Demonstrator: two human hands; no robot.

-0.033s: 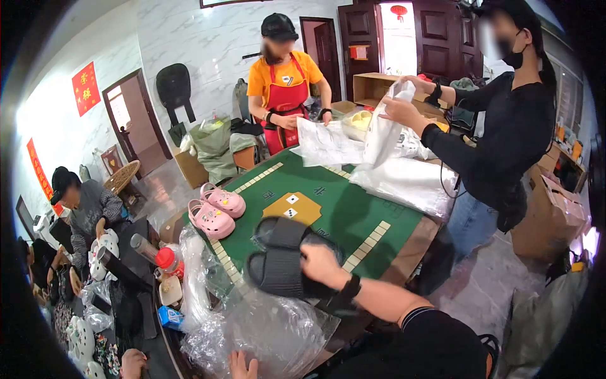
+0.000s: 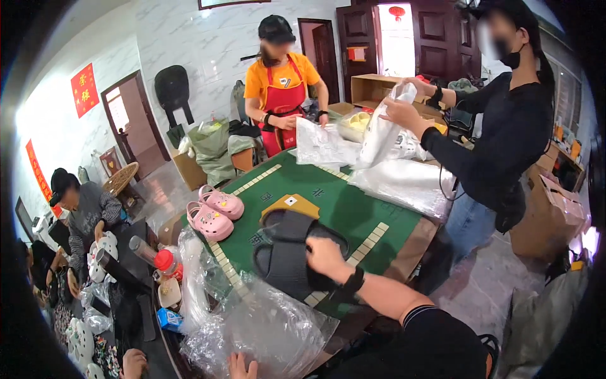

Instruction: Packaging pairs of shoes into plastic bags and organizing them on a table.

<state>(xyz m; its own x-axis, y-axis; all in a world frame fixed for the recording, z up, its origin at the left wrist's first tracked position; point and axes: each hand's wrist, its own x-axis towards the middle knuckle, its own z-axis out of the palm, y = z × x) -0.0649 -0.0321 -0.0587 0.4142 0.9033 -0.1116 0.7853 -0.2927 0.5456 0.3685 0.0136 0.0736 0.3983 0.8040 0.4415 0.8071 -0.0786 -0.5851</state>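
Black ridged slide slippers (image 2: 281,268) are gripped at their edge by my right hand (image 2: 325,258), low over the near part of the green table mat (image 2: 341,199). They overlap one another and hide part of the mat's yellow middle. My left hand (image 2: 243,366) shows only at the lower edge, fingers apart, touching a large clear plastic bag (image 2: 265,328) spread along the table's near left side. Beyond the bag, a pair of pink clogs (image 2: 214,213) with small charms stands on the mat.
Rows of small pale tiles (image 2: 368,244) line the mat. A stack of clear bags (image 2: 404,186) lies far right. Two people stand across the table handling bags. At left are a red-lidded jar (image 2: 167,260), a blue packet (image 2: 169,319) and a dark side table with another person.
My right hand has moved the slippers a little to the right over the mat. My left hand stays at the bag.
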